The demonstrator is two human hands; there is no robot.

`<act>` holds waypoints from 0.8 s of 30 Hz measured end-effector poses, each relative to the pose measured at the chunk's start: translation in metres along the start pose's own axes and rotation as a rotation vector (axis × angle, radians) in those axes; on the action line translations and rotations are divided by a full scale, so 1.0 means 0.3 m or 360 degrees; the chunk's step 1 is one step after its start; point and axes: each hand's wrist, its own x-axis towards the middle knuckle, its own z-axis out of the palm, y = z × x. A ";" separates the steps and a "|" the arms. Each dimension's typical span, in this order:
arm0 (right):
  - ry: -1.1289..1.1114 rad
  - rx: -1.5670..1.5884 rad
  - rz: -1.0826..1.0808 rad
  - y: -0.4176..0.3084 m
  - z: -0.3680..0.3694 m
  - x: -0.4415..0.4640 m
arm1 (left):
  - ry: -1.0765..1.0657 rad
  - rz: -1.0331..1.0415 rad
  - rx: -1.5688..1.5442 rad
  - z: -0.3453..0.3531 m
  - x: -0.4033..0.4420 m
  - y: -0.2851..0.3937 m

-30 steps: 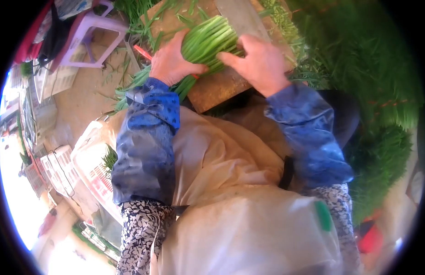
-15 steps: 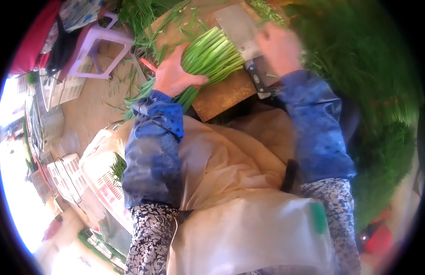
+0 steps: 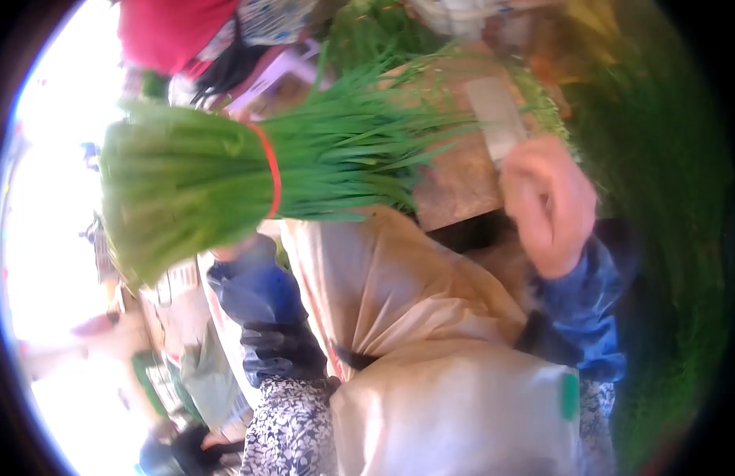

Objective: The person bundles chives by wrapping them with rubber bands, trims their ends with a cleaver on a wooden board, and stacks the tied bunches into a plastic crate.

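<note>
A thick bunch of garlic chives (image 3: 185, 178), bound by a red band (image 3: 270, 170), lies sideways in the air at left, loose leaf tips pointing right. Behind and under it, my left hand (image 3: 228, 251) supports the bunch; most of its fingers are hidden. My right hand (image 3: 550, 206) is curled, thumb against fingers, at the near right corner of the wooden board (image 3: 458, 186). Just beyond it the cleaver's blade (image 3: 494, 119) rests on the board. The cleaver's handle is covered by this hand, and whether the fingers grip it I cannot make out.
A large heap of loose greens (image 3: 669, 238) fills the right side. Beyond the bunch stands a purple plastic stool (image 3: 276, 75), with red cloth (image 3: 173, 36) near it. Chopped bits (image 3: 542, 99) lie along the board's far right edge. A pale apron (image 3: 454, 404) covers my lap.
My left hand has lifted the bunch off the board and swung it left, its stalk ends turned leftward. My right hand has come nearer to me, over the cleaver's handle. The view has shifted.
</note>
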 end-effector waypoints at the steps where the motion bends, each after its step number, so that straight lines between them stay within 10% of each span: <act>1: -0.0063 0.0136 -0.0118 -0.027 0.026 -0.001 | -0.0277 -0.0421 -0.0718 -0.024 -0.031 0.035; 4: -0.0433 0.0564 -0.0219 -0.085 0.150 -0.053 | -0.0636 -0.1146 -0.1389 -0.241 -0.157 0.041; 10: -0.0996 0.0354 0.0028 0.050 0.444 -0.271 | -0.0459 -0.0950 0.1560 -0.467 -0.575 -0.008; 14: -0.1068 0.0170 -0.0058 -0.051 0.428 -0.347 | -0.0108 -0.1623 0.0297 -0.567 -0.504 0.144; 17: -0.1224 0.0164 0.0094 -0.037 0.460 -0.343 | -0.0854 -0.1696 0.0409 -0.515 -0.453 0.090; 19: -0.1144 0.0214 0.0110 -0.074 0.460 -0.329 | -0.1461 -0.1093 0.0726 -0.361 -0.417 0.078; 24: -0.0934 0.0339 0.0079 -0.071 0.445 -0.258 | -0.1075 -0.1637 0.0276 -0.276 -0.403 0.057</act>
